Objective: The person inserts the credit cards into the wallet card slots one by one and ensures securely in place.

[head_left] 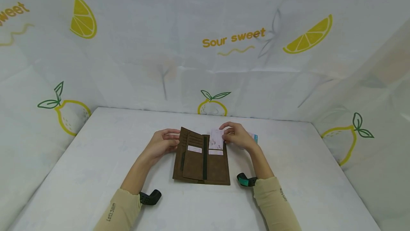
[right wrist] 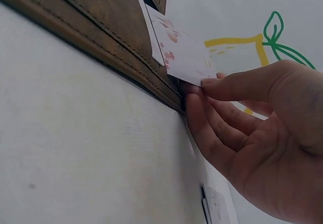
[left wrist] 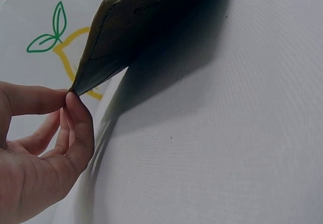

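Note:
A brown wallet (head_left: 194,163) lies open on the table, its left flap raised at an angle. My left hand (head_left: 161,145) pinches that flap's outer edge between thumb and fingers, plain in the left wrist view at the wallet corner (left wrist: 96,47). With thumb and fingertips my right hand (head_left: 238,136) pinches a pale card (head_left: 216,138) printed with pink flowers, at the top of the wallet's right side. Another card (head_left: 215,152) shows just below it, tucked in a slot. One more card (head_left: 194,149) sits in a slot of the left flap.
Several cards with a blue edge (head_left: 255,137) lie on the table behind my right hand, partly hidden; the right wrist view shows cards (right wrist: 217,206) there too. A white cloth with lemon prints (head_left: 179,88) stands behind the white table (head_left: 96,145).

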### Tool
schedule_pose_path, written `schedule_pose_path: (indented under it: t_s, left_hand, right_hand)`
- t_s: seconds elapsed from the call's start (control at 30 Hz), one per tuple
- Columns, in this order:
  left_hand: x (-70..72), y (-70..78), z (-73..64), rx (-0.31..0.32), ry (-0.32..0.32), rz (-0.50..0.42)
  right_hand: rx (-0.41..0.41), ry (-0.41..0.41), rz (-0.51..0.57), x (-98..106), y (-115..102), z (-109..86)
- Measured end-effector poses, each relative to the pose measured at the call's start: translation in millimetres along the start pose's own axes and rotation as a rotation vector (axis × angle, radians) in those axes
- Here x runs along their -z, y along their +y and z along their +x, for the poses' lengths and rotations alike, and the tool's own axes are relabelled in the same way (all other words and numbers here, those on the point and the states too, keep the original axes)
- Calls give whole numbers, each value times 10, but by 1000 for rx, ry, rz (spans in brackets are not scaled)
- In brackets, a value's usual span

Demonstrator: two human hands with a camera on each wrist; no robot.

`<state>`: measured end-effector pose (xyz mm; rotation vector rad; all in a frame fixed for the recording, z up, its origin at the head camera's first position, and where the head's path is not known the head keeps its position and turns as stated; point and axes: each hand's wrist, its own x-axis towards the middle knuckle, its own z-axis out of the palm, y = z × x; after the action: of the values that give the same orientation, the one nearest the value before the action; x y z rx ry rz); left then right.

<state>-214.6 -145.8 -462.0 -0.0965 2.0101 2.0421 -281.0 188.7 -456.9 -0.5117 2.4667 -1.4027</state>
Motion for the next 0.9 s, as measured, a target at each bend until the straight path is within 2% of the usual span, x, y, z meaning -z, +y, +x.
schedule_pose_path:
  t_s: [0.3, 0.53, 0.73, 0.9]
  left_hand:
    - [8, -8, 10, 0, 3, -1]
    - [-2, -3, 8, -1, 6, -3]
    - [2, 3, 6, 7, 8, 5]
    - [5, 2, 7, 2, 4, 10]
  right_hand:
    - [19, -31, -60, -13, -14, -4]
    - [-5, -39, -112, -13, -42, -15]
    - [-28, -55, -128, -26, -40, -15]
    - [-17, -76, -130, -23, -45, -17]
